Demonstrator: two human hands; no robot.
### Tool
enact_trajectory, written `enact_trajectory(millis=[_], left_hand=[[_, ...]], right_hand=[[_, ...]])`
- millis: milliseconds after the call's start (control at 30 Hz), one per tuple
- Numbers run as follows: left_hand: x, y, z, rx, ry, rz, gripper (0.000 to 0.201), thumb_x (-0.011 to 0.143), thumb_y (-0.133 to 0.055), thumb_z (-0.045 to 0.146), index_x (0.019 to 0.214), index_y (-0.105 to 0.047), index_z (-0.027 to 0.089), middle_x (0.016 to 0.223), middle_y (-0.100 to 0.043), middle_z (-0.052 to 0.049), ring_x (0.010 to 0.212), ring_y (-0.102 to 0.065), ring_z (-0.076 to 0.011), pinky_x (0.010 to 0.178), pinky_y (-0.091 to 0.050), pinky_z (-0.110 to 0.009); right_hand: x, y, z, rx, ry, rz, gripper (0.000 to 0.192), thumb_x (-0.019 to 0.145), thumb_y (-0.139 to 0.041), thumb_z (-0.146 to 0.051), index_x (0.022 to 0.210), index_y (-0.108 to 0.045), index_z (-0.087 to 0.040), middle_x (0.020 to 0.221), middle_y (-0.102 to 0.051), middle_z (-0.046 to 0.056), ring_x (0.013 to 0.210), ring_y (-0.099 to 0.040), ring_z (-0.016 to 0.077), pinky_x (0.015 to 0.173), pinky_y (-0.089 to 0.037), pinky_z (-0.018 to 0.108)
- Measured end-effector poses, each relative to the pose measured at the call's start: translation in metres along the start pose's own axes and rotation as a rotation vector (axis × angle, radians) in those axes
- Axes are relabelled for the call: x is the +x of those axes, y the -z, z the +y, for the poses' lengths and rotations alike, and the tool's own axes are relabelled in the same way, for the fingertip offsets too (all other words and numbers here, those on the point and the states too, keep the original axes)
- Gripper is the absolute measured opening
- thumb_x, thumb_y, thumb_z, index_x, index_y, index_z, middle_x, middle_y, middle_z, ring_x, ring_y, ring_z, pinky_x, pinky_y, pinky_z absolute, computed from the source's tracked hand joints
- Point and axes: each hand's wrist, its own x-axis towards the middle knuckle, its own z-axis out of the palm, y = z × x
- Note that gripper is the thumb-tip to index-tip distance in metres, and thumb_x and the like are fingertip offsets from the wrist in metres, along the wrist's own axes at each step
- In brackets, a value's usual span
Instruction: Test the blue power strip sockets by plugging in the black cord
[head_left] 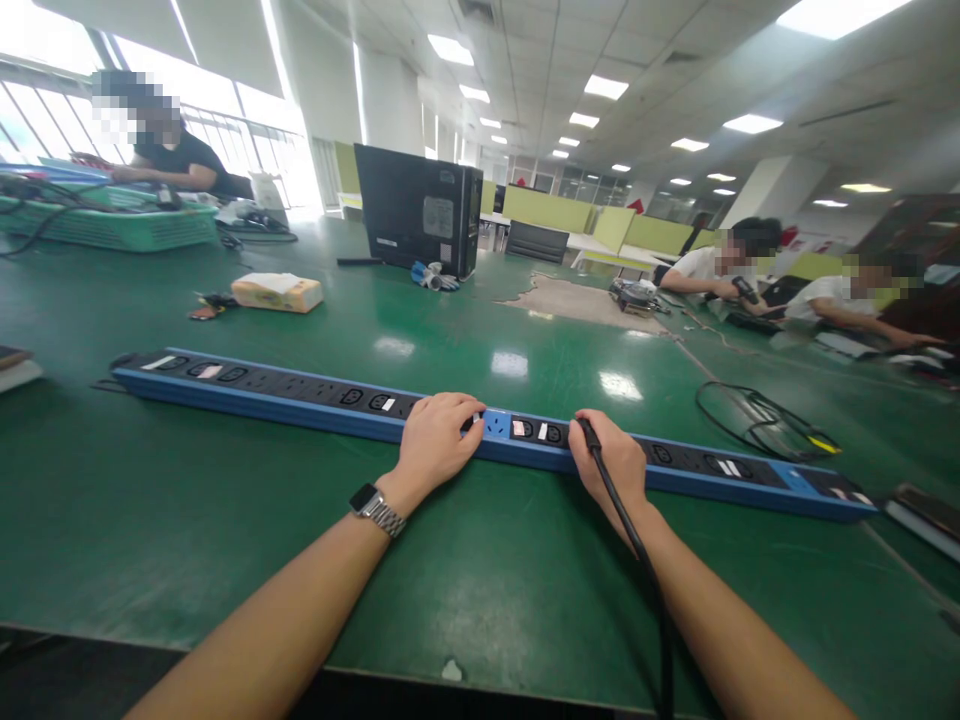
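Power strip [300,392]: long, blue-sided with a black socket face, lying flat on the green surface [465,590] and running from far left to far right, crosswise just ahead of both forearms.
Left hand [439,440]: palm down on the power strip near its middle, fingers curled over the top face and pressing it; gripping nothing else; metal-band watch on the wrist.
Right hand [611,465]: just right of the left hand on the same power strip, closed around the head of a black cable [637,560]; fingertips at a socket; plug itself hidden by the fingers, so impossible to tell whether seated.
Black cable: leading from the right hand back along the right forearm toward the near edge of the surface.
Coiled cable [765,422]: loose loop with a yellow end, beyond the right end of the power strip, well apart from the hands.
Computer tower [416,208]: black, upright, far behind the power strip's middle.
Tissue pack [277,292]: behind the power strip's left half.
Green basket [112,225]: far behind the power strip's left end, a seated person behind it.
Other people: two leaning on the surface far beyond the power strip's right end.
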Motion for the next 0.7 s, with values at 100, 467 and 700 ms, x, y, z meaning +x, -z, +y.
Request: enact_trajectory(millis=[100, 467, 700], left_hand=[[0.0, 0.0, 0.0, 0.004, -0.002, 0.0, 0.026, 0.089, -0.05, 0.03, 0.103, -0.071, 0.025, 0.112, -0.07, -0.003, 0.106, -0.06, -0.0228, 0.095, -0.041, -0.04], [0.0, 0.0, 0.0, 0.027, -0.005, -0.012, 0.025, 0.09, -0.05, 0.031, 0.104, -0.07, 0.026, 0.112, -0.07, -0.001, 0.107, -0.06, -0.0211, 0.095, -0.041, -0.038], [0.0, 0.0, 0.001, 0.027, -0.005, -0.003, 0.025, 0.09, -0.05, 0.031, 0.103, -0.07, 0.026, 0.112, -0.07, 0.0, 0.107, -0.06, -0.0207, 0.095, -0.041, -0.038]], right_hand=[[0.0, 0.003, -0.001, -0.078, 0.026, -0.014, 0.034, 0.094, -0.043, -0.041, 0.111, -0.065, -0.022, 0.104, -0.072, 0.006, 0.088, -0.067, 0.0203, 0.072, -0.042, 0.027], [-0.013, 0.003, 0.003, -0.161, 0.164, 0.095, 0.035, 0.095, -0.043, -0.039, 0.115, -0.063, -0.017, 0.108, -0.071, 0.007, 0.086, -0.068, 0.0184, 0.072, -0.044, 0.026], [-0.004, 0.012, -0.006, -0.264, 0.096, 0.006, 0.033, 0.095, -0.044, -0.039, 0.112, -0.064, -0.02, 0.098, -0.074, 0.006, 0.073, -0.067, 0.0176, 0.062, -0.039, 0.025]])
